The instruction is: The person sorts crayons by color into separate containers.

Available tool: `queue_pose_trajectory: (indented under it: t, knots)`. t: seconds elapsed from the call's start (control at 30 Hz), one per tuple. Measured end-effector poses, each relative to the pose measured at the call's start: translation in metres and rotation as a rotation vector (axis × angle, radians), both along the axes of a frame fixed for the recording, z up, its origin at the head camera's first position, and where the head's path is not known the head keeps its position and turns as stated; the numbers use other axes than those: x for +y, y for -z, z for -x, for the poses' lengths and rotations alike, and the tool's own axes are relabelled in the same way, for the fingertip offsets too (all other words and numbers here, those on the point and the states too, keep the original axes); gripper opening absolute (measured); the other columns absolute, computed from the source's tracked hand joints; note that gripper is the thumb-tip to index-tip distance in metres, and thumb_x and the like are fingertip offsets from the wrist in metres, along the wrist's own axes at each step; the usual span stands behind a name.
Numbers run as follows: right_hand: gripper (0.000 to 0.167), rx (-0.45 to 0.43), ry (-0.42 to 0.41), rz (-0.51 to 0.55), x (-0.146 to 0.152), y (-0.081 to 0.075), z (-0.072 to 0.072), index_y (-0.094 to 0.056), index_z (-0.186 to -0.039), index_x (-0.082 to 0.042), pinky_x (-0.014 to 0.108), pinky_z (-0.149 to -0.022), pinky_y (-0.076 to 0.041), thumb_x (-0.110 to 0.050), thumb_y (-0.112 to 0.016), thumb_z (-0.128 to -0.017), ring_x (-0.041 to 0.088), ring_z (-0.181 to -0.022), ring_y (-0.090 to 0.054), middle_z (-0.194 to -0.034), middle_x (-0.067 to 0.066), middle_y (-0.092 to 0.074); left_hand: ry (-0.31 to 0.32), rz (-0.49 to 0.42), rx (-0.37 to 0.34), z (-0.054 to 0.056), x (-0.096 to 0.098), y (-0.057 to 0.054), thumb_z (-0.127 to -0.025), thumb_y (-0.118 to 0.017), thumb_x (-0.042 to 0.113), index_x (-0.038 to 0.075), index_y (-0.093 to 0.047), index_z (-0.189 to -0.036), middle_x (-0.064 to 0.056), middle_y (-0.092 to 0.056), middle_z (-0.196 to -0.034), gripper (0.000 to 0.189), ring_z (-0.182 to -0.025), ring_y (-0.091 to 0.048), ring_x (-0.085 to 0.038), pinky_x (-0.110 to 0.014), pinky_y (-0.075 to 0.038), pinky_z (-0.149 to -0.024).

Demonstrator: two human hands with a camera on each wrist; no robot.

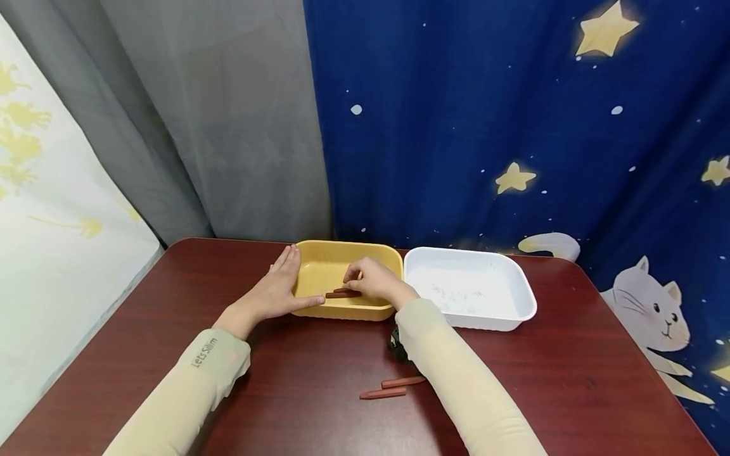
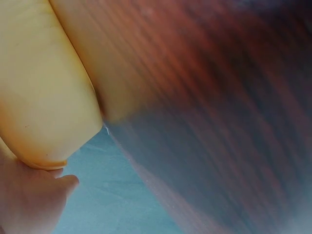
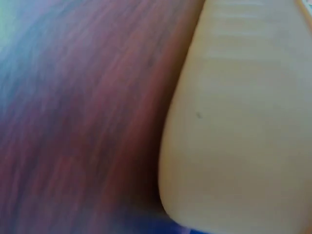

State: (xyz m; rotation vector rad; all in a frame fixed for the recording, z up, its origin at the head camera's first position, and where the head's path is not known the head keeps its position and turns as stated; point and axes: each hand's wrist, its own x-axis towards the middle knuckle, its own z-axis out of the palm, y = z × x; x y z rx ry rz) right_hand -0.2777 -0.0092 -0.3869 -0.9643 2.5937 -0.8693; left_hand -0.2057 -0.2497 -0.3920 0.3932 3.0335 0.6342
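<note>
In the middle of the head view, I see the left hand [image 1: 279, 292] spread against the yellow tray [image 1: 359, 313], probably to steady it. The right hand [image 1: 373, 280] bends its fingers above the brown sticks in the tray [image 1: 341, 294]; whether it pinches one, I cannot tell. Two loose sticks [image 1: 383, 394] lie at lower centre, one partly behind the right sleeve [image 1: 462, 373]. My right wrist view misses the fingers completely.

I receive the head view bright and fairly clear; in my 2 wrist views, the table [image 3: 87, 122] is blurred.
</note>
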Motion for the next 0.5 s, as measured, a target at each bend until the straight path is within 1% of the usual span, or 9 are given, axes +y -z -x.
queue_pose_trajectory:
  t: [0.07, 0.13, 0.23, 0.3, 0.4, 0.5]
  knots:
    - [0.011, 0.019, -0.007, 0.014, 0.004, -0.005, 0.000, -0.076, -0.097, -0.006, 0.032, -0.089, -0.051, -0.010, -0.067, -0.093, 0.016, -0.092, -0.061, -0.094, 0.003, -0.074, -0.002, -0.003, -0.003, 0.001, -0.001, -0.001, -0.080, -0.065, 0.072, -0.007, -0.001, -0.156, -0.022, 0.003, -0.166, 0.127, -0.155, 0.004, -0.037, -0.055, -0.012, -0.124]
    - [0.013, 0.037, -0.016, 0.025, 0.009, -0.009, 0.000, -0.076, -0.099, -0.004, 0.031, -0.088, -0.051, -0.010, -0.067, -0.092, 0.016, -0.092, -0.062, -0.096, 0.004, -0.074, -0.002, 0.002, -0.006, 0.001, -0.001, -0.001, -0.080, -0.064, 0.073, -0.007, 0.000, -0.156, -0.021, 0.003, -0.166, 0.127, -0.155, 0.005, -0.036, -0.055, -0.011, -0.124]
    - [0.015, 0.069, -0.032, 0.051, 0.020, -0.013, 0.002, -0.076, -0.102, -0.002, 0.029, -0.083, -0.051, -0.010, -0.067, -0.092, 0.017, -0.090, -0.063, -0.098, 0.007, -0.075, -0.002, 0.000, -0.008, 0.001, -0.001, -0.001, -0.080, -0.064, 0.073, -0.007, 0.001, -0.156, -0.021, 0.004, -0.166, 0.127, -0.155, 0.005, -0.035, -0.056, -0.010, -0.124]
    - [0.015, 0.085, -0.024, 0.070, 0.029, -0.017, 0.002, -0.076, -0.102, -0.002, 0.027, -0.080, -0.050, -0.010, -0.068, -0.092, 0.016, -0.089, -0.062, -0.099, 0.007, -0.075, -0.001, 0.002, -0.009, 0.001, -0.001, -0.001, -0.080, -0.065, 0.072, -0.007, 0.001, -0.156, -0.021, 0.004, -0.166, 0.127, -0.155, 0.005, -0.035, -0.056, -0.010, -0.124]
    - [0.016, 0.112, -0.010, 0.104, 0.041, -0.023, -0.002, -0.075, -0.103, -0.003, 0.027, -0.079, -0.050, -0.011, -0.068, -0.093, 0.017, -0.088, -0.063, -0.100, 0.007, -0.075, 0.003, 0.007, -0.010, 0.001, -0.001, 0.000, -0.081, -0.065, 0.072, -0.007, 0.001, -0.156, -0.021, 0.004, -0.166, 0.127, -0.155, 0.005, -0.035, -0.056, -0.010, -0.124]
    - [0.016, 0.147, 0.005, 0.125, 0.053, -0.031, -0.008, -0.076, -0.104, -0.005, 0.028, -0.079, -0.051, -0.012, -0.067, -0.093, 0.018, -0.088, -0.063, -0.100, 0.006, -0.075, 0.010, 0.008, -0.008, 0.001, -0.001, 0.000, -0.081, -0.065, 0.071, -0.008, 0.000, -0.156, -0.022, 0.003, -0.166, 0.126, -0.155, 0.005, -0.035, -0.055, -0.009, -0.124]
